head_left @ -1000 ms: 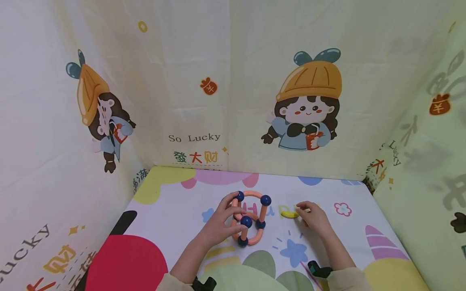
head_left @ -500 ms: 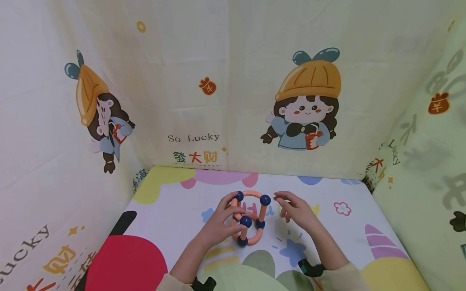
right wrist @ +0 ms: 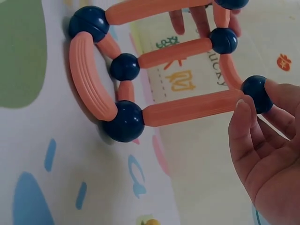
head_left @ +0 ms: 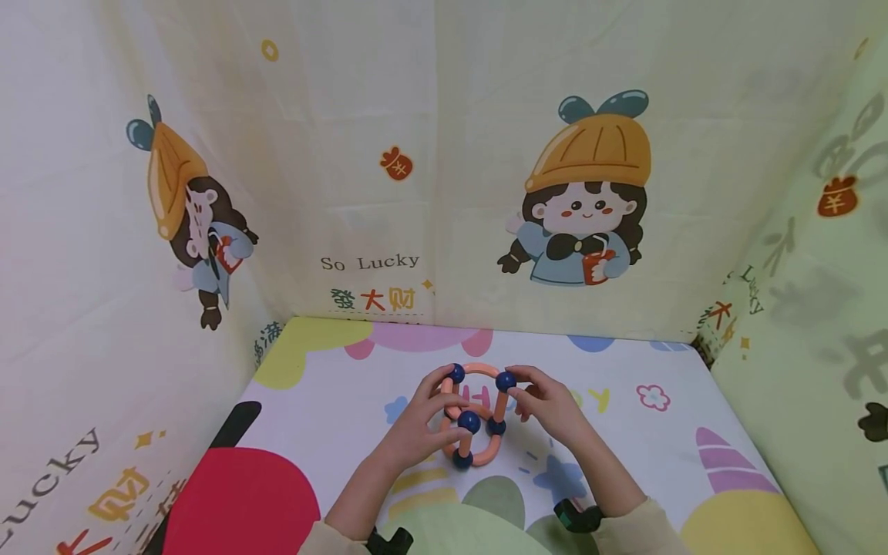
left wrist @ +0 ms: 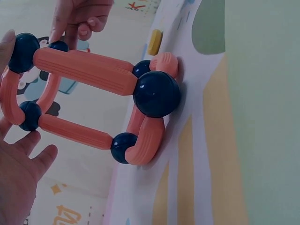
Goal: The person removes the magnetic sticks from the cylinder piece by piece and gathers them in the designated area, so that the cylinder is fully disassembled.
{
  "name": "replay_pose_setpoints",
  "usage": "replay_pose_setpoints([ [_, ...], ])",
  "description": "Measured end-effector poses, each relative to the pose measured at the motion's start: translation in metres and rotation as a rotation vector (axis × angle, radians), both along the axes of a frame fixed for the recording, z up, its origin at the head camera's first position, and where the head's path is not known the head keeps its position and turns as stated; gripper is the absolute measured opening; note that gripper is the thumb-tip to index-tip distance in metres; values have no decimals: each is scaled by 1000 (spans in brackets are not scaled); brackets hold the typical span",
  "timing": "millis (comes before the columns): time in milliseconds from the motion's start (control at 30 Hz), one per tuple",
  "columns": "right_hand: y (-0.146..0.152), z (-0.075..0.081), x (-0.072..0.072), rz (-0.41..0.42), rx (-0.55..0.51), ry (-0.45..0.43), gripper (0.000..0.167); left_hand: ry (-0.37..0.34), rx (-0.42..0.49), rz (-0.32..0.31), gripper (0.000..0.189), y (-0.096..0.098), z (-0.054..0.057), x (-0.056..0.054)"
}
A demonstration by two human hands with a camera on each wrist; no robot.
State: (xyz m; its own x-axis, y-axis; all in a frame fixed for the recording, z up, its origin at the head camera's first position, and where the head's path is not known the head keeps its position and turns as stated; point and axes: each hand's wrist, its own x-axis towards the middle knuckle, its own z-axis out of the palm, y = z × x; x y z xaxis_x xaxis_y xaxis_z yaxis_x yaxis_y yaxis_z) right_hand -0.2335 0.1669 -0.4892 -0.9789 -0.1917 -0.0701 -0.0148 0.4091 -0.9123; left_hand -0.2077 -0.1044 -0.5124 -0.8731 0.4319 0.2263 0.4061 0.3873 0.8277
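A frame of salmon-coloured sticks and dark blue balls, a magnetic stick-and-ball toy, stands upright on the table. My left hand holds its top from the left, thumb by the front upper ball and a finger at the far left one. On the other side my right hand pinches the upper right blue ball between thumb and fingers. In the left wrist view a short yellow piece lies on the table beyond the frame; the right hand hides it in the head view.
The white table carries a colourful printed cover. Patterned cloth hangs behind it and along both sides. At the left lie a large red patch and a black strip by the table's edge. A camera sits on each wrist.
My right hand has let go of the yellow piece, moved left and taken hold of the frame's upper right ball. The left hand and the frame have stayed in place.
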Motion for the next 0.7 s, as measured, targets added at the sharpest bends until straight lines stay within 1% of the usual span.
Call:
replay_pose_setpoints([
  [133,-2,-1,1,-4,-10,1,46,12,-5,0,34,0,1,0],
  [333,-5,-1,1,-16,-24,-24,43,30,-6,-6,37,-1,2,1],
  [500,-6,-2,1,-15,-45,-35,46,47,-19,-12,50,-2,1,0],
  [600,-7,-4,0,-10,-49,-36,47,78,-32,-13,57,-4,3,-3],
  [700,-7,-4,0,-13,-50,-31,45,115,-48,14,55,-5,10,-10],
])
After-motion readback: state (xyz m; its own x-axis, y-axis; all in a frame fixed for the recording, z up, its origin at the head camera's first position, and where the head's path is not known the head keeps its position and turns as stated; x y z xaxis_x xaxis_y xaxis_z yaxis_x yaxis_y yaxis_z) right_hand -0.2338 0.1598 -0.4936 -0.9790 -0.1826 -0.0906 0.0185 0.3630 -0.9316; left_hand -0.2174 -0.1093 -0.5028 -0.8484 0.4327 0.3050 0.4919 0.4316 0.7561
